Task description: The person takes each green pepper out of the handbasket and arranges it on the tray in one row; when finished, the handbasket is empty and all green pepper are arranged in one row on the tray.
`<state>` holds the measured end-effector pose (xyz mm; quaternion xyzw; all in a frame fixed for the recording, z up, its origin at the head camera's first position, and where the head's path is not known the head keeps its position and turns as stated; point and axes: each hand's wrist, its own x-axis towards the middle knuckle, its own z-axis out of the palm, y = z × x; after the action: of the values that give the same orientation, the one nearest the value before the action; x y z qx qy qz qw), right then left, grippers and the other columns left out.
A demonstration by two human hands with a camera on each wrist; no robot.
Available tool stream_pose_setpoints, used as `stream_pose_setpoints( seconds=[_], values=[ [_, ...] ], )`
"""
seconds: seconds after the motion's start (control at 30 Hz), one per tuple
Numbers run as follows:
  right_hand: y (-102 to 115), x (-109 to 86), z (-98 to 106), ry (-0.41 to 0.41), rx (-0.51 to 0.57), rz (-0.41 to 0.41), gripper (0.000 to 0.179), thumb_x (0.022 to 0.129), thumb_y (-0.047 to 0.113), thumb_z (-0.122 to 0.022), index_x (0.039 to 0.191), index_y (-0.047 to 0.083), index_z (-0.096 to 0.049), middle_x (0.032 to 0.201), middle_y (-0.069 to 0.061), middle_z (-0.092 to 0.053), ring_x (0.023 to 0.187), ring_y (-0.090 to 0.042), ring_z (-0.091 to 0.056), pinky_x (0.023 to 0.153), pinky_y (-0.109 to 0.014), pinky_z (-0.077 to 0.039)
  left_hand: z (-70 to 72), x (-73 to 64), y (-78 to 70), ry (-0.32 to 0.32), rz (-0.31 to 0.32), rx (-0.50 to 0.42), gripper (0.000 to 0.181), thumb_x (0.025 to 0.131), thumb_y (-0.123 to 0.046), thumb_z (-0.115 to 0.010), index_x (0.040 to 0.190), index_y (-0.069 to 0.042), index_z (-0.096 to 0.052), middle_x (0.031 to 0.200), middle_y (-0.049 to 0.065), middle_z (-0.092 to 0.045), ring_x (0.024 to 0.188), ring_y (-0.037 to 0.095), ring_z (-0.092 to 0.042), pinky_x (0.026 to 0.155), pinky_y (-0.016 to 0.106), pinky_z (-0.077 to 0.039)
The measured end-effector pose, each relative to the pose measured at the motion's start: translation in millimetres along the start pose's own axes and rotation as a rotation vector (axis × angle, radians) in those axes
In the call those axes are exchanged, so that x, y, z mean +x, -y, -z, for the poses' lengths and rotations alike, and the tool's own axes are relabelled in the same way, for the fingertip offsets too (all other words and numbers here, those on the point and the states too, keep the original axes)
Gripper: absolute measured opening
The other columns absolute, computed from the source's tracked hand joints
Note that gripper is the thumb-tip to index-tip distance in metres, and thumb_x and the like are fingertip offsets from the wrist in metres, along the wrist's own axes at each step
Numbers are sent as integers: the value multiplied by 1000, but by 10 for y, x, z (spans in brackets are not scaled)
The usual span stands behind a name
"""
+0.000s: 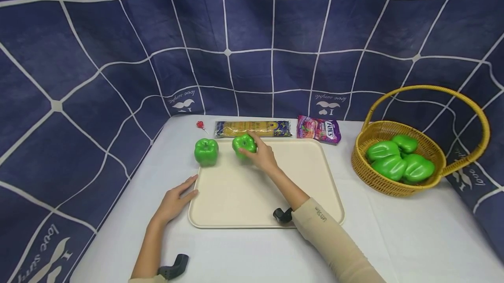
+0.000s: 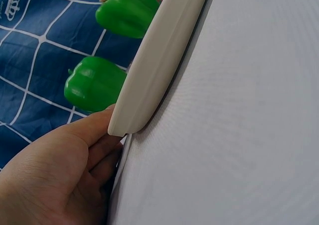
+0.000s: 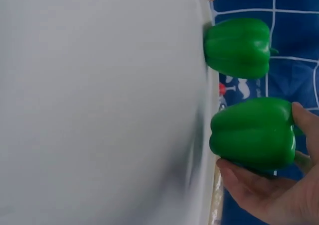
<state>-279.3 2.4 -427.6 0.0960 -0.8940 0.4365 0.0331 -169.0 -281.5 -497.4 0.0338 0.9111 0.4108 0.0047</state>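
My right hand [image 1: 261,156] grips a green bell pepper [image 1: 243,144] over the far part of a cream tray [image 1: 252,195]. In the right wrist view, thumb and fingers wrap the stem end of that pepper [image 3: 253,133], its base facing the tray. A second green bell pepper [image 1: 206,151] stands upright at the tray's far left corner. My left hand [image 1: 173,202] lies beside the tray's left edge, fingers fairly straight and fingertips right at the rim. In the left wrist view its fingers [image 2: 94,128] reach the tray's edge [image 2: 159,60].
At the right, a wicker basket [image 1: 358,160] with a tall handle holds several green peppers [image 1: 390,167]. Behind the tray lie a red lollipop [image 1: 200,124], a yellow and blue pack [image 1: 252,128] and a purple Fox's candy bag [image 1: 318,129]. A checked blue curtain [image 1: 252,68] hangs behind.
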Motion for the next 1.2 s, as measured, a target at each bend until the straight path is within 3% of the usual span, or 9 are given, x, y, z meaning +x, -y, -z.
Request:
stream_pose_setpoints(
  seconds=[0.3,0.53,0.73,1.2],
  values=[
    [-37,-9,-62,38,-66,16,65,83,49,-64,140,30,-39,126,-17,-55,106,-37,-56,85,-46,-49,1,-1,-2,1,-3,2,56,90,-43,-56,139,-18,-43,144,10,-36,133,32,-30,108,51,-23],
    [-17,-15,-81,75,-100,30,83,75,43,-75,144,26,-32,130,-17,-51,111,-36,-53,90,-47,-46,5,4,-10,1,3,1,55,90,-41,-57,138,-18,-44,144,11,-36,133,32,-30,108,52,-23],
    [46,12,-144,75,-86,62,84,72,29,-80,143,21,-35,131,-16,-51,114,-37,-51,92,-49,-45,16,2,-17,1,-8,-11,56,89,-43,-56,138,-18,-44,144,11,-36,133,33,-30,108,52,-23],
    [198,50,-390,78,-46,84,85,73,28,-79,144,18,-33,127,-19,-53,110,-34,-54,89,-43,-48,20,4,-16,2,-4,-9,56,90,-44,-56,139,-19,-44,144,10,-36,133,32,-30,108,51,-22]
  ],
)
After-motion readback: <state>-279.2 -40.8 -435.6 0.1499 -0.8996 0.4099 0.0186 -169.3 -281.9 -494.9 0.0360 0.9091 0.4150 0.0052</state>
